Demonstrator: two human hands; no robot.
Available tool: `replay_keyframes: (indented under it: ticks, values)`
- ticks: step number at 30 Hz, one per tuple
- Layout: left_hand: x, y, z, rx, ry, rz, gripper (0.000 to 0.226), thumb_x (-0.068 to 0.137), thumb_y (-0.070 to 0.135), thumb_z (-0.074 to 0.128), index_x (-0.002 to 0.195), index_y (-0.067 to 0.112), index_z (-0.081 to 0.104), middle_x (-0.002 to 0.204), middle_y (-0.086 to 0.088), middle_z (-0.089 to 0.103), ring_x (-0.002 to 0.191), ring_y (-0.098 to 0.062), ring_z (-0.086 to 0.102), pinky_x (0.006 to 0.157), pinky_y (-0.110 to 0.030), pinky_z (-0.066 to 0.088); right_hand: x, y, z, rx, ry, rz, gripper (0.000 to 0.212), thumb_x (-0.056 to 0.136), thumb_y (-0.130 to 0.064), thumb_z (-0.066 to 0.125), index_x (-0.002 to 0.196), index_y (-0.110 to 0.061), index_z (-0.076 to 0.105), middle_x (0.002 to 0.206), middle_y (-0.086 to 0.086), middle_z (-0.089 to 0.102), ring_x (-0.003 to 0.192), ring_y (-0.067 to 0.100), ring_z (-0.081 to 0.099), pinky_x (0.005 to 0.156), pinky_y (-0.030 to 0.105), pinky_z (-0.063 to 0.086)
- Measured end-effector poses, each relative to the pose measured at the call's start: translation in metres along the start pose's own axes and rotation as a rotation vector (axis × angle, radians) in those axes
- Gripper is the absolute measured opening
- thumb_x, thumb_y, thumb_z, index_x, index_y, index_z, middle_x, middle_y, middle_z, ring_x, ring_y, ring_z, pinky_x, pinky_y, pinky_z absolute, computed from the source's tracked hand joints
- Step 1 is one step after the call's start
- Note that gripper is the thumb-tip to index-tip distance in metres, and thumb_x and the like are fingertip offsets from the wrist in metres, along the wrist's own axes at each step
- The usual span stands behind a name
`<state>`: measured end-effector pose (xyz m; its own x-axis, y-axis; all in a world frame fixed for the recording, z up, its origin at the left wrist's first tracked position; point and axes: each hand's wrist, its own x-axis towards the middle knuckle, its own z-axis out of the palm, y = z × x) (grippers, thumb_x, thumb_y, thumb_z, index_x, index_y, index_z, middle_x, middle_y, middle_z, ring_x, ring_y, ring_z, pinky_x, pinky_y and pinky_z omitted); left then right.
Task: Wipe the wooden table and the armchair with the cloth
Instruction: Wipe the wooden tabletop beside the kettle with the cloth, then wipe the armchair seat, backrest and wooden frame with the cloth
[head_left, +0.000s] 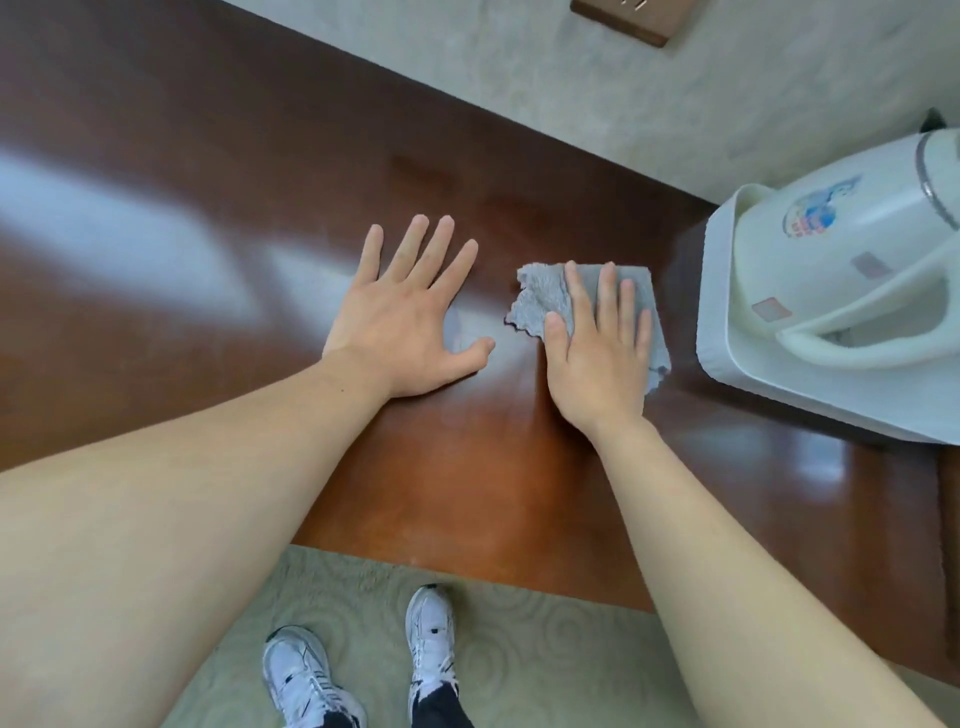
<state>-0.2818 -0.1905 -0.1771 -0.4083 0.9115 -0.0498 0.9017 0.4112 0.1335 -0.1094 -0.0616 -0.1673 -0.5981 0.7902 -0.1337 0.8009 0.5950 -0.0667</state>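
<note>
1. Wooden table: a glossy reddish-brown top fills most of the view, with pale window glare across its left half. Its left and right ends run out of the picture.
2. Right hand: lies palm down on the grey cloth, fingers straight and a little apart, pressing it flat against the table rather than gripping it. The hand hides the middle of the cloth; only the ragged left corner, the far edge and a strip on the right show.
3. Left hand: rests flat on the bare wood just beside the cloth, not touching it, fingers spread wide and the thumb pointing toward the cloth.
4. White tray: stands on the table near the cloth, to its right, carrying a white electric kettle. Both are cut off by the right edge; the kettle's printed emblem is too blurred to read.
5. Wall: a brown plate is cut by the top edge.
6. Carpet: pale and patterned, with two white sneakers on it; the legs above them are cropped.
7. The armchair lies outside the view.
</note>
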Motion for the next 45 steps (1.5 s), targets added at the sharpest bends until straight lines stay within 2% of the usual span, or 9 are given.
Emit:
replay_keyframes:
  ticks: [9,23,25,27,30,34,37,41,45]
  values:
    - [0.001,-0.002,0.000,-0.005,-0.016,0.009,0.099,0.081,0.081,0.022,0.162,0.025,0.007,0.171,-0.005,0.001,0.158,-0.025,-0.004,0.125,-0.057,-0.002,0.097,0.007,-0.006,0.066,0.039,-0.217,0.052,0.105,-0.038,0.023,0.156,-0.031,0.016,0.166,0.006,0.010,0.152,0.028,0.003,0.121,0.046,0.001]
    - [-0.078,0.019,-0.023,-0.018,-0.116,-0.197,0.082,0.094,0.068,0.027,0.162,0.024,0.013,0.171,-0.005,0.010,0.157,-0.025,0.009,0.126,-0.044,0.010,-0.203,0.025,0.011,0.302,-0.215,-0.573,0.056,0.102,-0.026,0.037,0.154,-0.040,0.022,0.165,-0.009,0.008,0.152,0.012,-0.004,0.122,0.037,-0.004]
    - [-0.118,0.027,-0.029,-0.046,-0.161,-0.215,0.079,0.096,0.067,0.028,0.162,0.024,0.015,0.171,-0.004,0.011,0.157,-0.023,0.009,0.126,-0.041,0.010,-0.211,0.027,0.000,0.479,-0.269,-0.526,0.052,0.103,-0.023,0.037,0.145,-0.052,0.029,0.160,-0.024,0.013,0.150,0.002,0.000,0.121,0.027,-0.005]
    - [-0.155,0.038,-0.041,-0.124,-0.163,-0.261,0.076,0.098,0.065,0.029,0.162,0.025,0.018,0.171,-0.003,0.009,0.157,-0.020,0.006,0.127,-0.038,0.008,-0.213,0.020,-0.022,0.685,-0.326,-0.287,0.045,0.105,-0.031,0.035,0.126,-0.071,0.036,0.147,-0.043,0.027,0.146,-0.006,0.015,0.119,0.020,0.008]
    - [-0.216,0.055,-0.073,-0.276,-0.127,-0.311,0.069,0.103,0.058,0.032,0.162,0.026,0.018,0.171,-0.001,0.004,0.158,-0.016,0.001,0.128,-0.033,0.003,-0.215,-0.002,-0.058,1.111,-0.405,-0.003,0.033,0.100,-0.038,0.040,0.112,-0.062,0.059,0.127,-0.030,0.061,0.124,-0.005,0.051,0.103,0.025,0.037]
    - [-0.304,0.082,-0.131,-0.691,-0.026,-0.418,0.068,0.100,0.061,0.035,0.160,0.040,0.010,0.167,0.015,0.013,0.153,0.002,0.012,0.124,-0.018,0.010,-0.230,-0.036,-0.109,1.485,-0.862,0.000,0.034,0.098,-0.039,0.050,0.127,-0.031,0.065,0.130,0.001,0.066,0.123,0.015,0.060,0.101,0.036,0.044]
    - [-0.370,0.109,-0.170,-0.935,0.067,-0.635,0.071,0.093,0.068,0.037,0.158,0.049,0.015,0.154,0.034,0.029,0.141,0.017,0.025,0.114,-0.009,0.021,-0.258,-0.064,-0.141,1.463,-1.303,-0.009,0.046,0.094,-0.048,0.053,0.130,-0.021,0.064,0.132,0.009,0.065,0.123,0.023,0.060,0.101,0.036,0.050]
    - [-0.462,0.126,-0.202,-0.836,0.334,-0.953,0.037,0.096,0.041,0.063,0.132,0.034,0.059,0.108,0.016,0.058,0.103,0.002,0.055,0.090,-0.013,0.039,-0.321,-0.105,-0.165,1.306,-1.625,-0.160,0.062,0.096,-0.059,0.048,0.134,-0.012,0.060,0.137,0.015,0.059,0.127,0.028,0.056,0.095,0.034,0.051]
    - [-0.573,0.139,-0.224,-0.841,0.454,-1.058,0.012,0.094,0.039,0.067,0.096,0.028,0.062,0.085,0.005,0.058,0.074,-0.007,0.052,0.067,-0.015,0.037,-0.409,-0.140,-0.173,1.069,-1.882,-0.260,0.083,0.086,-0.075,0.047,0.141,-0.014,0.052,0.145,0.016,0.052,0.135,0.031,0.048,0.106,0.044,0.044]
